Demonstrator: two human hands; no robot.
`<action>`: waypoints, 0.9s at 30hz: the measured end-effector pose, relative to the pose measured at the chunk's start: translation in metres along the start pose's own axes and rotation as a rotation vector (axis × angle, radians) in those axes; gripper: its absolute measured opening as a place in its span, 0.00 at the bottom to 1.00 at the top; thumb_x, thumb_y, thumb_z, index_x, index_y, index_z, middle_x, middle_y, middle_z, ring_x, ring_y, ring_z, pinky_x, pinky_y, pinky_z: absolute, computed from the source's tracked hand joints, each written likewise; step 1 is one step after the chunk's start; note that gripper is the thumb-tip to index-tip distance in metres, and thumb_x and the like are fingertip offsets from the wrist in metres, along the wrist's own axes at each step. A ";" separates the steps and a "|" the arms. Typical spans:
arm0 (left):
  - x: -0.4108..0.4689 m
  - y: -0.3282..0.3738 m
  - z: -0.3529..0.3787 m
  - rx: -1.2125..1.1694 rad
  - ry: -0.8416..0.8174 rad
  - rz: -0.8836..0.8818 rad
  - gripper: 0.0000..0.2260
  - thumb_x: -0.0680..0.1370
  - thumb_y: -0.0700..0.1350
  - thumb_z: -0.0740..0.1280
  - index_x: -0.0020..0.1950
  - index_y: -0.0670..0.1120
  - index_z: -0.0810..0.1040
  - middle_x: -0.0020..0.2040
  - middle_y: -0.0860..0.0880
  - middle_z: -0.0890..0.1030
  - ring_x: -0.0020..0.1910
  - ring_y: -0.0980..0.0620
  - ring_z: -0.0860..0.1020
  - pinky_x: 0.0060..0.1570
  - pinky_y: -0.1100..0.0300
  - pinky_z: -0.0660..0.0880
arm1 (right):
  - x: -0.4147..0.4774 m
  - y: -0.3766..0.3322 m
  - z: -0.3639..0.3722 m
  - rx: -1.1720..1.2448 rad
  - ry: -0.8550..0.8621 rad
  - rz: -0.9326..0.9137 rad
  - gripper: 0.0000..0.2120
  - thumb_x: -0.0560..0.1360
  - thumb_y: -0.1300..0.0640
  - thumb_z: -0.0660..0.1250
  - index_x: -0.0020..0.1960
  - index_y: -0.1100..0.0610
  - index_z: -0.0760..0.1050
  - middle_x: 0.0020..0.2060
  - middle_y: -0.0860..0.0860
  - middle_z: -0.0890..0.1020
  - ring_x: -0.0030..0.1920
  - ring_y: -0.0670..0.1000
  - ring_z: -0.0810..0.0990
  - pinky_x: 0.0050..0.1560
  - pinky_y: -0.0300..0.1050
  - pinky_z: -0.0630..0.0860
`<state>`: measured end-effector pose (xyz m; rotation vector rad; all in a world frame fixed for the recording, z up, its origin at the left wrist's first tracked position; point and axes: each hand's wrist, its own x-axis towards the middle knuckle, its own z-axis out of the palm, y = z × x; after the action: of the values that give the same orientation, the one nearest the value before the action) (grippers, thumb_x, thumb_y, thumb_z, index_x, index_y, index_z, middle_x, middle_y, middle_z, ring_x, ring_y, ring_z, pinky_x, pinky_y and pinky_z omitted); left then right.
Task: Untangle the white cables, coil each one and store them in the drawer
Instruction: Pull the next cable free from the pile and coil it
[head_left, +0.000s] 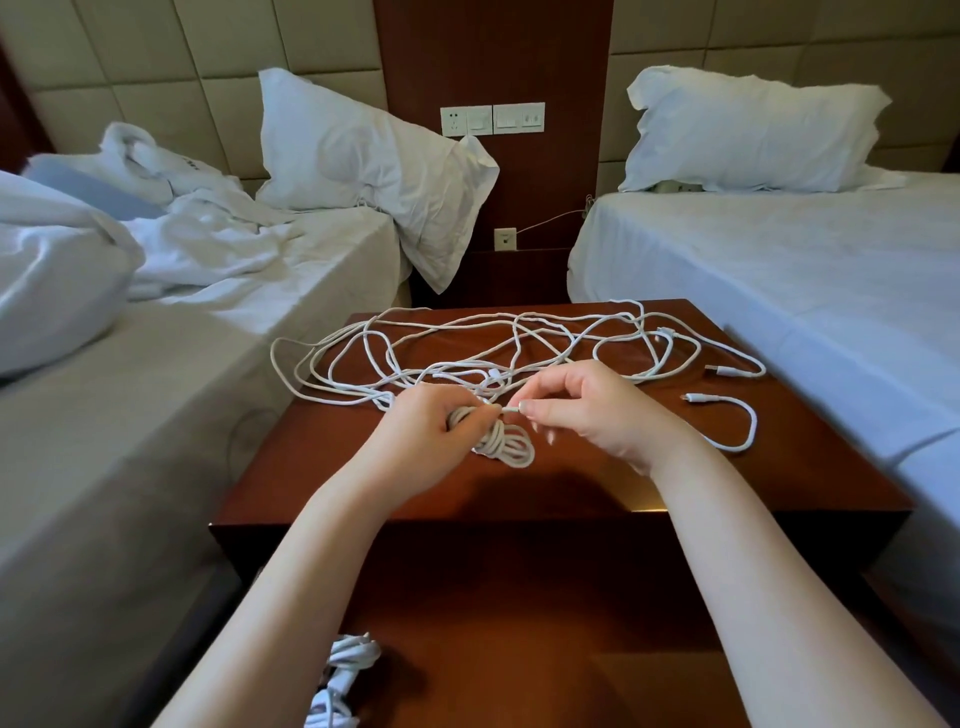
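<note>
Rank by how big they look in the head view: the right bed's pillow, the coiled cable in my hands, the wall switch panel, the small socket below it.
1. Pillow
2. Switch panel and coiled cable look alike; the cable is nearer and partly under the left hand, so unranked.
3. Small socket

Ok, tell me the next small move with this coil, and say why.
Probably wrap or tuck the cable end pinched by the right hand around the coil held in the left hand, to secure it. The coil looks almost fully wound, with only a short end left out. Other coiled cables already lie in the open drawer, and a tangle lies on the nightstand.
</note>
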<state>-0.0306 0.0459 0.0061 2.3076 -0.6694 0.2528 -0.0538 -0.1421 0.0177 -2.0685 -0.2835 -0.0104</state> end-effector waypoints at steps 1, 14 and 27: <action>0.000 0.000 0.001 0.000 0.017 -0.001 0.09 0.78 0.47 0.66 0.41 0.46 0.82 0.31 0.55 0.78 0.30 0.62 0.74 0.30 0.71 0.66 | 0.000 -0.001 0.000 -0.005 -0.004 0.003 0.06 0.78 0.59 0.66 0.49 0.56 0.82 0.35 0.47 0.83 0.41 0.52 0.82 0.46 0.37 0.78; -0.001 -0.006 0.005 0.070 0.156 0.010 0.11 0.77 0.47 0.67 0.37 0.43 0.79 0.30 0.50 0.76 0.29 0.53 0.73 0.31 0.63 0.66 | 0.003 -0.003 0.007 -0.021 0.017 -0.006 0.03 0.75 0.58 0.70 0.45 0.52 0.82 0.38 0.47 0.84 0.41 0.44 0.81 0.50 0.42 0.78; -0.001 -0.004 0.005 -0.186 0.017 -0.173 0.14 0.80 0.46 0.63 0.37 0.41 0.77 0.28 0.47 0.81 0.26 0.56 0.79 0.27 0.68 0.72 | 0.005 0.000 0.014 -0.056 0.004 -0.020 0.02 0.78 0.59 0.67 0.48 0.53 0.75 0.37 0.53 0.83 0.32 0.44 0.79 0.36 0.37 0.75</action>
<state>-0.0293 0.0446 -0.0001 2.1665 -0.4608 0.1235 -0.0509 -0.1290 0.0114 -2.1205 -0.3047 -0.0343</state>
